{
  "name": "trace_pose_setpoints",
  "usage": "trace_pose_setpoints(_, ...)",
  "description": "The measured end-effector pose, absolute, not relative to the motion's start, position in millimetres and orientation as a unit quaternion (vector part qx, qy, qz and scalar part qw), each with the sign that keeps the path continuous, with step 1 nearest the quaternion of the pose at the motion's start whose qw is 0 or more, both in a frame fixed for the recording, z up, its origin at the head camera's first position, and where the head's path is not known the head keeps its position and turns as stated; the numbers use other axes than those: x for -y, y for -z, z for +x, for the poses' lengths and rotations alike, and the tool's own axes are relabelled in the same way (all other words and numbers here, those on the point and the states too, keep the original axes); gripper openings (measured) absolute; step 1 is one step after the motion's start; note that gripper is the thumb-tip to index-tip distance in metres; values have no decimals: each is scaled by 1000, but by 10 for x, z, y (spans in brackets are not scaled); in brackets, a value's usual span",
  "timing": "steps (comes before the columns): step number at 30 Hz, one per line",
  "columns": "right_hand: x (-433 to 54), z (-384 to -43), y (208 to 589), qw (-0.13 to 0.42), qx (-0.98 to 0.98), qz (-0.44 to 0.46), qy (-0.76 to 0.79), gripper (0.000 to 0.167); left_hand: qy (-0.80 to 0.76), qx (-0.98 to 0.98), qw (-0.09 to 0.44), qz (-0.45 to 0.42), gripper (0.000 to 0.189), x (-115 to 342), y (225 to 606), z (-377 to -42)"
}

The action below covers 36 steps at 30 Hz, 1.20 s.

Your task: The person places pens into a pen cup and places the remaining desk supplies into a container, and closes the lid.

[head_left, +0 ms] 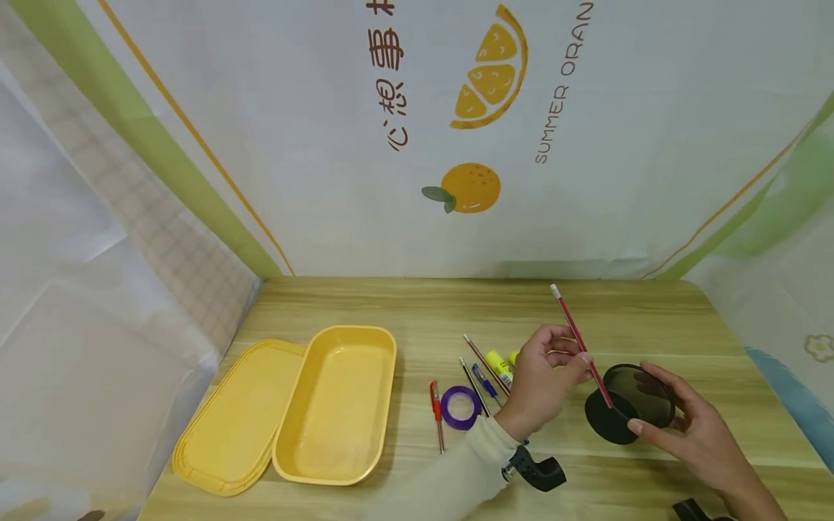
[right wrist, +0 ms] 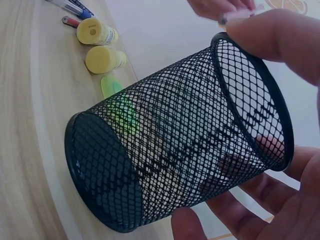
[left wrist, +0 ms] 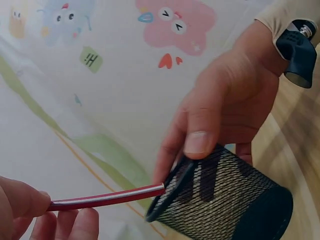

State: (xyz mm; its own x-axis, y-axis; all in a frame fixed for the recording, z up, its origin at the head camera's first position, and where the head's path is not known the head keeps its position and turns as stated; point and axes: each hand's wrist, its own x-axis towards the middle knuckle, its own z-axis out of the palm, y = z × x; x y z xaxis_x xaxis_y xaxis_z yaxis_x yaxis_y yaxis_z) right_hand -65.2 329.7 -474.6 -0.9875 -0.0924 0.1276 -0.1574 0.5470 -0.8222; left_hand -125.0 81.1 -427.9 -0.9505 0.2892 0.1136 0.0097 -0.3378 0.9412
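My left hand pinches a red pencil between thumb and fingers, its white end pointing up. In the left wrist view the pencil's lower end is at the rim of a black mesh pen holder. My right hand grips that pen holder by the rim, thumb on one side and fingers around the other. The right wrist view shows the mesh pen holder tilted, with no pens visible inside it.
Left on the table stand a yellow box and its yellow lid. Between box and left hand lie a red pen, purple tape roll, blue pen, pencils and yellow glue sticks.
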Motion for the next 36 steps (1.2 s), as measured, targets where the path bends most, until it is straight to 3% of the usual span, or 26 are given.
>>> trace_pose_setpoints(24, -3275, -636, 4703, 27, 887, 56, -457, 85, -667, -726, 9, 166, 12, -1105, 4537, -1247)
trace_pose_setpoints(30, -3272, -635, 4705, 28, 884, 57, -462, 85, -624, -754, -23, 203, 17, -1090, 4548, -1261)
trace_pose_setpoints(36, -3267, -637, 4701, 27, 887, 54, -459, 85, -583, -776, -8, 240, 20, -1042, 4534, -1280)
